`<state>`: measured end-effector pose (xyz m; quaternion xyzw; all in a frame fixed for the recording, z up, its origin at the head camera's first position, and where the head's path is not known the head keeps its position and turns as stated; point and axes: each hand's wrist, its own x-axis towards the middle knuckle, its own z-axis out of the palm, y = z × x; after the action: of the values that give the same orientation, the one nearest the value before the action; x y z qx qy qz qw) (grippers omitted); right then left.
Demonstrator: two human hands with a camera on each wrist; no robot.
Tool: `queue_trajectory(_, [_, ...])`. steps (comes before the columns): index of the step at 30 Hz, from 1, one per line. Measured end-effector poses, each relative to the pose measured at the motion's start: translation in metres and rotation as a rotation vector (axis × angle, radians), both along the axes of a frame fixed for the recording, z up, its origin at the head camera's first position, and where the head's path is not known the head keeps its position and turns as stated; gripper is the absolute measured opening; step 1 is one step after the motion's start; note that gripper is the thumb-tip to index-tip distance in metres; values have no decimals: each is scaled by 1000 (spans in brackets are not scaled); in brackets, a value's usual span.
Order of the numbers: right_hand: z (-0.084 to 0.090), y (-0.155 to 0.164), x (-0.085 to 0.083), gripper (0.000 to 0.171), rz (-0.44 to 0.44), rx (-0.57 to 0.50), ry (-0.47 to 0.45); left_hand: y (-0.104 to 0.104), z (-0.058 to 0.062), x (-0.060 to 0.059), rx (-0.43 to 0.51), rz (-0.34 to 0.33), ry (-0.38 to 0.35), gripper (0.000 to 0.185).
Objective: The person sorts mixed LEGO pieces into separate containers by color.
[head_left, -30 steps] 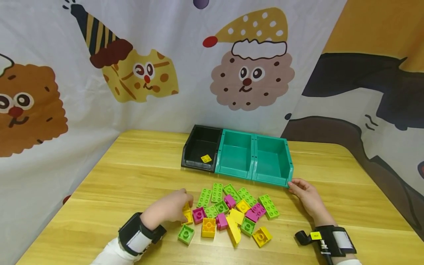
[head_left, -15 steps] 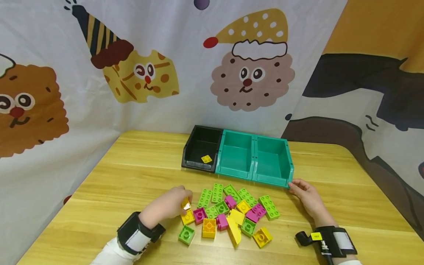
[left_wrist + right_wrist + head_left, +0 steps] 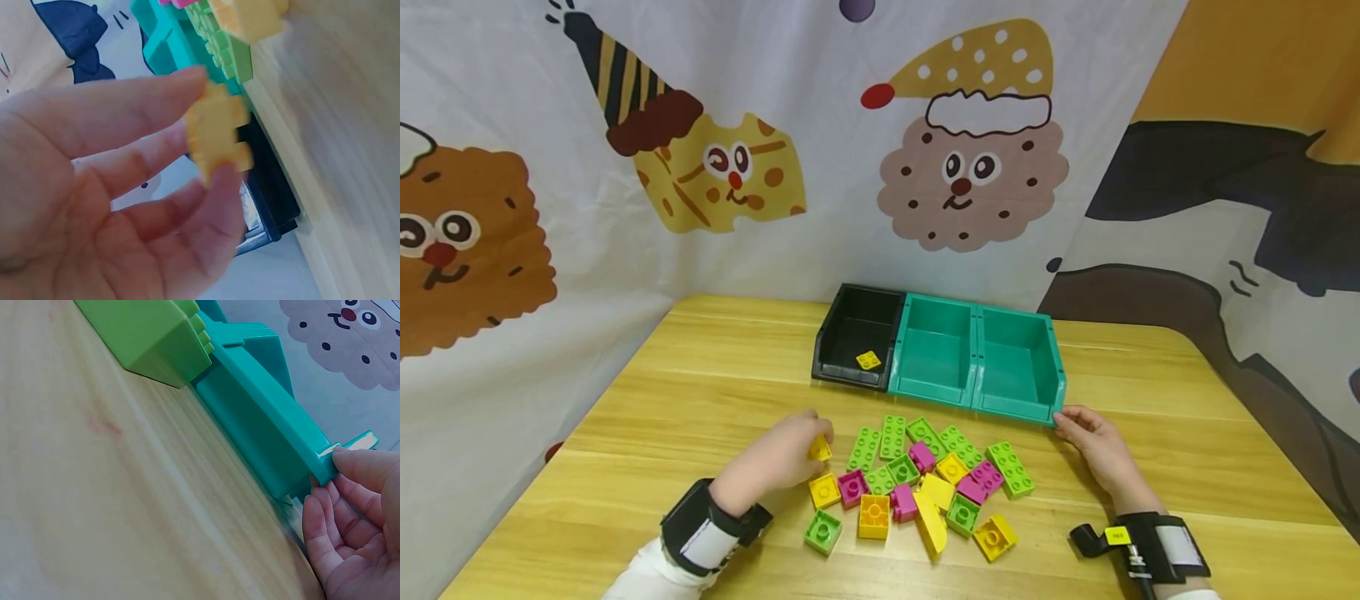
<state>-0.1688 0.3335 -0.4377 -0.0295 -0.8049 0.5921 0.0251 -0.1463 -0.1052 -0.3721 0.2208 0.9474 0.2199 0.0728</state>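
Between thumb and fingertips my left hand (image 3: 781, 457) pinches a small yellow toy brick (image 3: 215, 131), raised over the table at the left of the brick pile. Another yellow brick (image 3: 825, 491) lies below that hand, beside a magenta brick (image 3: 852, 488). My right hand (image 3: 1097, 446) grips the front right corner of the right teal bin (image 3: 269, 431), thumb on the rim and fingers curled beneath. A thin yellow piece (image 3: 868, 360) lies in the black bin (image 3: 850, 377), left of the middle teal bin (image 3: 928, 392).
Several green, magenta and yellow bricks are spread before the bins, among them a green brick (image 3: 1010, 469) at the right and a curved yellow piece (image 3: 930, 525) at the front. A printed cloth (image 3: 820, 258) hangs behind the wooden table (image 3: 715, 350).
My left hand has lifted the yellow brick away from the one beneath it and moved slightly up and back. The right hand stays at the bin corner.
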Motion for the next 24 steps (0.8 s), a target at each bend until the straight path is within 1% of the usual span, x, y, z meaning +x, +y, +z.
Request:
queue_trajectory(3, [0,0,0,18,0,2,0,1,0,-2,28,7,46,23])
queue_trajectory(8, [0,0,0,18,6,-7,3,3,1,-4,73,43,119,25])
queue_trajectory(11, [1,1,0,18,10,-5,3,4,1,-5,96,60,134,29])
queue_trajectory(18, [3,1,-1,31,5,61,4,4,4,-9,139,73,172,34])
queue_trajectory(21, [2,0,-1,32,-2,58,-4,2,7,-11,141,77,191,36])
queue_trajectory(24, [2,1,0,29,-10,48,-7,2,12,-15,145,88,222,36])
